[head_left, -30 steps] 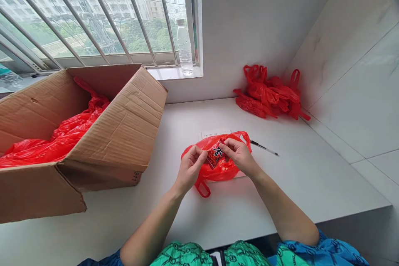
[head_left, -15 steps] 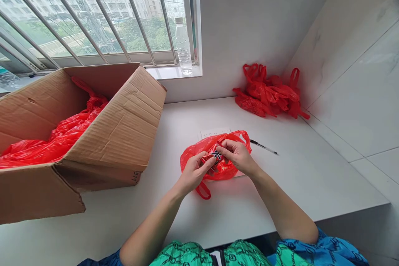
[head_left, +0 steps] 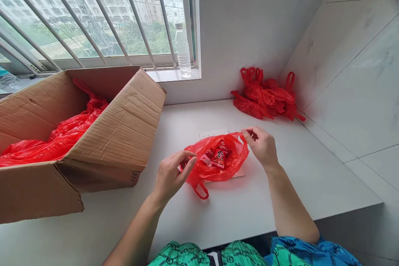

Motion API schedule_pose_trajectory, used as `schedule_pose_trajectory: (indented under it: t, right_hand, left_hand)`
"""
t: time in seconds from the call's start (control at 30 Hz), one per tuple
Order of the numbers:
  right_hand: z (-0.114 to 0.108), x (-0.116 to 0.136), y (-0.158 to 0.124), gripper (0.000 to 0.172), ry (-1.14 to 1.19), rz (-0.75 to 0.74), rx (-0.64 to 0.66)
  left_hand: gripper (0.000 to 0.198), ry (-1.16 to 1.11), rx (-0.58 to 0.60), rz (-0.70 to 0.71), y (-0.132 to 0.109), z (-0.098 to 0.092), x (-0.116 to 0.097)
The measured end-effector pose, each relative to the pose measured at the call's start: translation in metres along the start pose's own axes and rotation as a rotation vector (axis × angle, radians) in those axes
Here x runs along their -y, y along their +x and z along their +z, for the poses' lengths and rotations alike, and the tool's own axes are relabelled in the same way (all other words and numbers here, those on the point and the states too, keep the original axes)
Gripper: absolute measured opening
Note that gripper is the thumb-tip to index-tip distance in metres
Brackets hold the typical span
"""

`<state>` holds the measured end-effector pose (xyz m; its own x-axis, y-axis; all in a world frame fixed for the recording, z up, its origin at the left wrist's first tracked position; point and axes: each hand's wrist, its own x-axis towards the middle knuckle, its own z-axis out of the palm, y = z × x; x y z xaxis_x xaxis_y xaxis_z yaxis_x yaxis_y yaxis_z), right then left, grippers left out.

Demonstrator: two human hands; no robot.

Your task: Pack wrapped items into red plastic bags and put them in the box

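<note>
A red plastic bag (head_left: 199, 145) lies with its mouth spread on the white table, and small red wrapped snack packets (head_left: 220, 156) show inside it. My right hand (head_left: 262, 145) pinches the bag's upper right handle between thumb and fingertips. At the bag's left side is my left hand (head_left: 171, 174), its thumb and forefinger curved with a small gap between them, over the rim. No packet shows in either hand. A lower handle loop of the bag rests loose on the table.
A large cardboard box (head_left: 121, 129) on the left contains red plastic bags (head_left: 71, 129). More red bags (head_left: 264, 95) are heaped at the back right corner. Paper (head_left: 240, 173) lies under the bag. A clear bottle (head_left: 183, 52) stands on the sill by the barred window.
Both hands have let go of the packet, which now lies in the bag. They have moved apart, my left leftward and my right to the bag's right handle. The bag's mouth is wider.
</note>
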<state>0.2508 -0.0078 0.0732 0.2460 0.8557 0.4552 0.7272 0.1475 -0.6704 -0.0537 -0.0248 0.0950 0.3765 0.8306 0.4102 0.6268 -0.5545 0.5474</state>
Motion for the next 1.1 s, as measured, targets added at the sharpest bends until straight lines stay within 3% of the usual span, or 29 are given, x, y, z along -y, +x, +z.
schedule_pose_trajectory:
  t: [0.07, 0.2, 0.27, 0.4, 0.53, 0.67, 0.8, 0.93, 1.03, 1.1]
  right_hand:
    - [-0.005, -0.013, 0.003, 0.041, -0.103, 0.062, -0.036]
    - [-0.007, -0.024, 0.003, 0.037, -0.16, 0.123, 0.185]
    - [-0.006, -0.02, 0.003, 0.031, -0.1, 0.103, 0.245]
    - [-0.009, -0.005, 0.005, 0.023, 0.137, 0.036, 0.154]
    - [-0.018, 0.015, 0.007, 0.019, 0.441, -0.063, 0.091]
    - [-0.017, 0.044, 0.016, 0.017, 0.901, -0.001, 0.171]
    - [-0.003, 0.074, 0.034, 0.013, 1.177, 0.048, 0.104]
    - [0.008, 0.095, 0.043, 0.028, 1.172, -0.019, 0.132]
    - [0.013, 0.104, 0.038, 0.055, 0.971, -0.122, 0.28]
    - [0.019, 0.108, 0.032, 0.065, 0.817, -0.191, 0.328]
  left_hand:
    - [0.016, 0.085, 0.085, 0.132, -0.012, -0.002, 0.002]
    - [0.031, 0.282, 0.337, 0.388, -0.037, 0.011, 0.009]
    - [0.036, 0.358, 0.365, 0.46, -0.043, 0.02, 0.014]
    - [0.019, 0.409, 0.284, 0.512, -0.041, 0.026, 0.02]
    - [0.009, 0.134, 0.1, 0.383, -0.025, 0.007, 0.013]
    - [0.004, -0.368, -0.209, 0.053, 0.005, -0.012, -0.002]
    - [0.014, -0.893, -0.397, -0.139, 0.049, -0.015, -0.016]
    - [0.025, -1.225, -0.379, -0.219, 0.081, -0.009, -0.03]
    - [0.027, -1.224, -0.31, -0.234, 0.086, 0.0, -0.037]
    - [0.03, -1.133, -0.207, -0.225, 0.084, 0.005, -0.038]
